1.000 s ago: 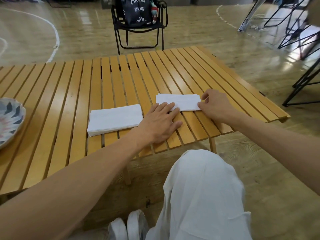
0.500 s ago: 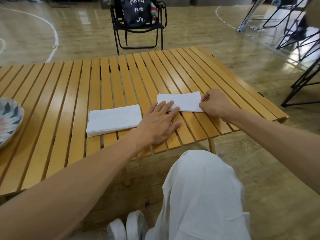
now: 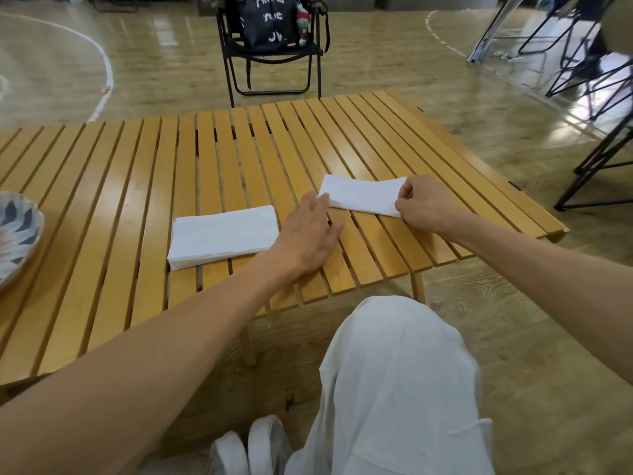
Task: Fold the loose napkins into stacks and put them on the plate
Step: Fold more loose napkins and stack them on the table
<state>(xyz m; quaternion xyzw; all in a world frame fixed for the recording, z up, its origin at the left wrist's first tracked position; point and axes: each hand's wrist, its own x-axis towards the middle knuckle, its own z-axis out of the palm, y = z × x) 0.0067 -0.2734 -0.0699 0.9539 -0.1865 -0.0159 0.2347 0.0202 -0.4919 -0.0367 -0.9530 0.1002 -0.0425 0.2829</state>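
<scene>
Where the frame's lower edge begins: white trousers [image 3: 394,389] and white shoes [image 3: 250,447], seated at slatted wooden table [image 3: 113,217]. Left hand [image 3: 305,234] at centre frame, fingers straight and relaxed, flat on slats, tips touching left end of folded napkin [image 3: 359,195]. Right hand [image 3: 423,204] right of centre, thumb and fingers pinching napkin's right end. Napkin stack [image 3: 222,236] left of centre, untouched. Patterned plate [image 3: 17,231] at left edge, well apart from stack. Black folding chair [image 3: 274,53] with bag [image 3: 265,22], top centre.
</scene>
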